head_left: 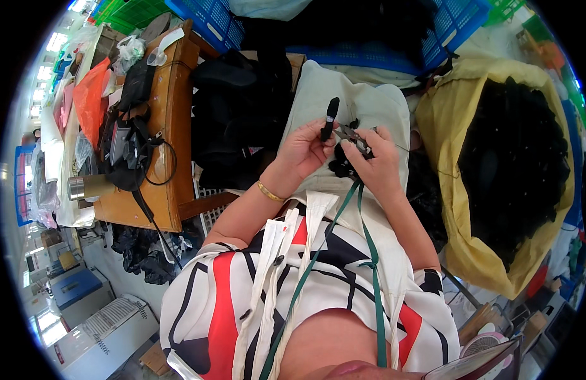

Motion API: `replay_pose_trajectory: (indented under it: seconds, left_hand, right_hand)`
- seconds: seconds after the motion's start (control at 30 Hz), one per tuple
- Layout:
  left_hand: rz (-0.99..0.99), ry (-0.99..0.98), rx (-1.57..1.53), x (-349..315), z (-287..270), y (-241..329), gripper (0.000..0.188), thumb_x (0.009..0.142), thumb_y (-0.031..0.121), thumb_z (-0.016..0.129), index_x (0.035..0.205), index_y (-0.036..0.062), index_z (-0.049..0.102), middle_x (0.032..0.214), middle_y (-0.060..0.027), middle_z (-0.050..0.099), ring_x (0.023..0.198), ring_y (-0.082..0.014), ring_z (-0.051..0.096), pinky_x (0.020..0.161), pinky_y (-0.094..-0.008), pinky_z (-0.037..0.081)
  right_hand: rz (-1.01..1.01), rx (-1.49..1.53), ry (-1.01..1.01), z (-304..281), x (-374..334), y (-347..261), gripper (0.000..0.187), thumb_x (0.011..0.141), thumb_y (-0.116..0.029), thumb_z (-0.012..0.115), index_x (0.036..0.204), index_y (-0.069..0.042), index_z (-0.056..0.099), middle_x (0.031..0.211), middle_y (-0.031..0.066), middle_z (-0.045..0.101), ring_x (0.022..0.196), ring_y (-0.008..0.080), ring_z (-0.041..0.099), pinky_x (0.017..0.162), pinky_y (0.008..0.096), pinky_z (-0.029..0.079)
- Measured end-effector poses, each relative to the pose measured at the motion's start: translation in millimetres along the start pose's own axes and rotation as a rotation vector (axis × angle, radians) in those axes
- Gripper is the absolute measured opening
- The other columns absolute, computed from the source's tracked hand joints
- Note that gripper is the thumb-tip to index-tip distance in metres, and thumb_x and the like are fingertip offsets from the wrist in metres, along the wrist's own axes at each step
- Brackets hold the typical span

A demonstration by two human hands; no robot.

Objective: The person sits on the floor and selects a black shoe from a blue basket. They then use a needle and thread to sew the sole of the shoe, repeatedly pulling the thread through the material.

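My left hand pinches a small black fabric strip upright between thumb and fingers; a pale band crosses its middle. In my right hand are small thread snips, their metal blades pointing left, close to the strip's lower end. Whether the blades touch the strip, I cannot tell. A green cord runs from near the right hand up over my chest. Other small black pieces lie between my hands, over a cream cloth on my lap.
At right a yellow sack holds many black pieces. A blue crate with black material stands beyond my lap. Dark padded pieces are stacked to the left, beside a wooden table bearing a black bag and a metal flask.
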State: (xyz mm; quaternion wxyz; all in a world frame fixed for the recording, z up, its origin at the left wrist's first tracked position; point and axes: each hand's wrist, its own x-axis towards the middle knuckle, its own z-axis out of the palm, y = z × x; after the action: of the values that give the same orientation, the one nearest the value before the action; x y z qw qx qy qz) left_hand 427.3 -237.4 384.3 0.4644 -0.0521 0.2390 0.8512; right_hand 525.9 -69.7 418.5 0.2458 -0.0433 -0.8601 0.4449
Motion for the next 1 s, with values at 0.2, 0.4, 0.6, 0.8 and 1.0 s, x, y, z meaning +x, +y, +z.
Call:
replay_pose_trajectory:
  seconds: [0.2,0.4,0.6,0.8,1.0]
  left_hand:
    - [-0.005,0.060,-0.011,-2,7,-4,0.019,0.098,0.015,0.059,0.108,-0.0016,0.063,0.085,-0.0063,0.065,0.076,-0.0143,0.057,0.065,-0.0252,0.048]
    - [0.007,0.076,0.026,-2,13,-9,0.015,0.099,0.017,0.057,0.100,0.0026,0.063,0.084,-0.0035,0.062,0.073,-0.0112,0.060,0.062,-0.0241,0.052]
    - [-0.008,0.061,0.036,-4,11,-8,0.014,0.100,0.016,0.057,0.099,0.0031,0.062,0.087,-0.0046,0.065,0.076,-0.0122,0.062,0.064,-0.0247,0.053]
    - [0.175,0.182,0.510,-6,26,6,0.013,0.101,0.016,0.056,0.104,0.0045,0.062,0.095,-0.0060,0.068,0.080,-0.0129,0.064,0.072,-0.0256,0.054]
    - [0.387,0.004,1.423,-15,13,16,0.016,0.092,0.008,0.067,0.106,0.0008,0.063,0.095,-0.0062,0.067,0.086,-0.0123,0.064,0.076,-0.0262,0.051]
  right_hand:
    - [-0.021,-0.031,0.037,1,0,4,0.022,0.075,-0.017,0.080,0.091,-0.004,0.071,0.071,0.0071,0.056,0.058,0.0209,0.055,0.051,0.0323,0.044]
    - [-0.016,-0.043,0.030,1,1,1,0.019,0.076,-0.017,0.079,0.088,-0.004,0.071,0.071,0.0070,0.056,0.057,0.0212,0.055,0.051,0.0331,0.045]
    - [-0.031,-0.036,-0.029,1,0,5,0.018,0.078,-0.017,0.078,0.088,-0.004,0.071,0.070,0.0078,0.056,0.061,0.0229,0.057,0.053,0.0344,0.046]
    - [-0.053,0.022,-0.156,-11,-9,17,0.018,0.085,-0.016,0.072,0.098,-0.004,0.068,0.075,0.0114,0.060,0.065,0.0264,0.061,0.057,0.0345,0.047]
    - [0.300,0.088,-0.105,-29,-12,33,0.017,0.099,-0.007,0.056,0.110,-0.001,0.067,0.083,0.0077,0.067,0.079,0.0115,0.064,0.074,0.0255,0.051]
